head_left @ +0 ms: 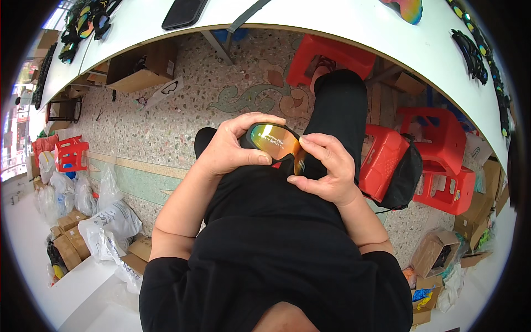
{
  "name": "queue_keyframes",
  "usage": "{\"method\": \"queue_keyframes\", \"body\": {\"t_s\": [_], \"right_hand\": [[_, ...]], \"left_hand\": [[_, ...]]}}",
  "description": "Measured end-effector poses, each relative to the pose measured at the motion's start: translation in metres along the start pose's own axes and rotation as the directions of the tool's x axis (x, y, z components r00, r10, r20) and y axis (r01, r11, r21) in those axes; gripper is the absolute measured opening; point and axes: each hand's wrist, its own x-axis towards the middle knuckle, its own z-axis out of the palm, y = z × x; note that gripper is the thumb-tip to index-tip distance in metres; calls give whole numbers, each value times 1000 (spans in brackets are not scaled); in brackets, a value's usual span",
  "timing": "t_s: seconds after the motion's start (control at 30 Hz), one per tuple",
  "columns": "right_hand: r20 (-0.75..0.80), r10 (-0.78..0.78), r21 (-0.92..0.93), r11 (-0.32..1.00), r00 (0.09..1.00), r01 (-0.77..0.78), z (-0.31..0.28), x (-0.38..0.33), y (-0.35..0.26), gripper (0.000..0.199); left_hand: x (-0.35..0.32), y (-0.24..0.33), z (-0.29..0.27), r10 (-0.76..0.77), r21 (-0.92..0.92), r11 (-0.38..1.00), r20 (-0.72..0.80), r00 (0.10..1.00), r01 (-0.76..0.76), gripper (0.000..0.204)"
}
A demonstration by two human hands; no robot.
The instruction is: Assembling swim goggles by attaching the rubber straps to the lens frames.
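A pair of wraparound sunglasses [269, 140] with a mirrored yellow-orange lens and a black frame is held up over my lap. Pale printing shows on the lens. My left hand [233, 145] grips one end, thumb along the lower edge and fingers over the top. At the other end, my right hand [330, 167] pinches the sunglasses between thumb and fingers. The lens part on that side is tilted and partly hidden by my fingers.
Ahead curves a white table [332, 19] with a black phone [184, 13], a loose mirrored lens [408, 10] and dark sunglasses [470, 58] on it. Red stools [381, 160] stand to my right. Cardboard boxes [145, 66] and plastic bags [113, 221] lie around the floor.
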Motion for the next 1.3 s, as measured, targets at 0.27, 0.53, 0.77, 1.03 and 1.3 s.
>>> {"method": "queue_keyframes", "body": {"t_s": [0.27,0.53,0.77,1.03,1.3], "right_hand": [[-8,33,-6,999,999,-33,0,6,0,59],[17,-42,-29,999,999,43,-5,11,7,59],[178,95,342,927,979,-152,-29,15,21,61],[381,358,743,429,852,-513,-18,14,32,69],[402,432,820,221,807,-528,-21,-4,27,56]], "left_hand": [[5,10,-5,19,179,984,38,999,-26,65],[27,50,5,265,774,446,365,893,-449,54],[28,41,15,305,760,413,403,863,-501,45],[28,29,19,376,748,448,340,862,-490,43],[21,22,14,366,779,476,247,897,-408,39]]}}
